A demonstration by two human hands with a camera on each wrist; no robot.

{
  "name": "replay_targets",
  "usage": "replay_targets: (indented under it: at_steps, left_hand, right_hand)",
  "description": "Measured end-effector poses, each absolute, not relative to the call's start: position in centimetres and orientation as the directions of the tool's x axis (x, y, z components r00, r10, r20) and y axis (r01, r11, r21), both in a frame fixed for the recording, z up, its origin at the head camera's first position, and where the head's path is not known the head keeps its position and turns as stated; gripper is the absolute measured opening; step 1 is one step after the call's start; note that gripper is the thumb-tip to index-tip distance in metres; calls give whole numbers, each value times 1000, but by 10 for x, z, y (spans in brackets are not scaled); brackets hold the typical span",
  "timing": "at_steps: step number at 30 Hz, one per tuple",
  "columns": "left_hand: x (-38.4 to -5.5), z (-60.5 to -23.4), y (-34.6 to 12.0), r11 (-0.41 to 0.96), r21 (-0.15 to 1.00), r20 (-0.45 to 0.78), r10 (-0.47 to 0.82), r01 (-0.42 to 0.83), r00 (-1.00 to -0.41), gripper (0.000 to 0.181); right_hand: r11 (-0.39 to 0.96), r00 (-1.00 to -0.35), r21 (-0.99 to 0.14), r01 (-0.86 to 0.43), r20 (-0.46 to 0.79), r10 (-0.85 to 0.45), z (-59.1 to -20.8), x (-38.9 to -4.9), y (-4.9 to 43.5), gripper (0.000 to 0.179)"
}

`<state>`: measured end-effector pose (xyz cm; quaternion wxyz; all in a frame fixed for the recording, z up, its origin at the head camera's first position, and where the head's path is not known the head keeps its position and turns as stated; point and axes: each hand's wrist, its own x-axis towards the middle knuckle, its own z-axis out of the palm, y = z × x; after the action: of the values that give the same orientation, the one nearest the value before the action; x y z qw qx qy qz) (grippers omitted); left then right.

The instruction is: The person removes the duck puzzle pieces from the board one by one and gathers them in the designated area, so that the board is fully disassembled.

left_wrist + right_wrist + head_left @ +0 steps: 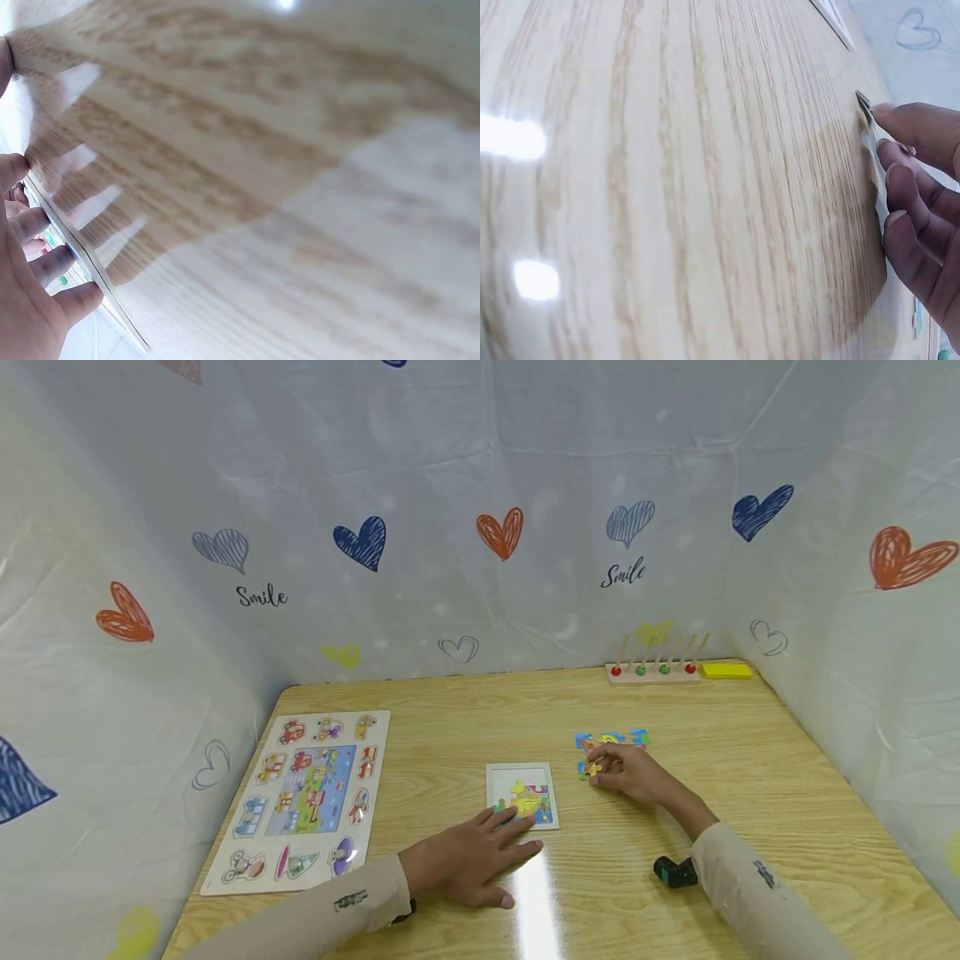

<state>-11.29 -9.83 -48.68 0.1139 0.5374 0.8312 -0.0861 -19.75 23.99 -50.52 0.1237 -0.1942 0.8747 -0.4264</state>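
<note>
A small square puzzle tray (517, 771) with a white frame lies at the middle of the table, holding several joined jigsaw pieces (528, 803) with a yellow figure. My left hand (480, 856) rests with spread, straight fingers over the tray's near edge; in the left wrist view its fingertips lie across the tray rim (81, 251). To the right of the tray, my right hand (633, 771) pinches a yellow jigsaw piece (594, 769) between thumb and fingers, low over the table. Just beyond it lie loose jigsaw pieces (611, 738), partly hidden by the fingers.
On the left lies a large peg puzzle board (378, 727) with vehicle and toy pictures. A wooden peg stand (652, 677) with red and green beads stands at the back right, beside a yellow block (726, 671). Heart-printed curtains (420, 468) enclose the table.
</note>
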Motion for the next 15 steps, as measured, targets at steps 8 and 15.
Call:
replay_targets:
  at_steps: [8,15]
  left_hand:
    - [-113,-487,-98,409,-23,-280,873,912,-399,75]
    - [-113,-486,-99,408,-26,-280,873,912,-399,75]
  right_hand:
    - [632,-894,-713,-303,-16,-447,-502,-200,240,27]
    - [669,-896,-677,-308,-31,-443,-503,-204,240,26]
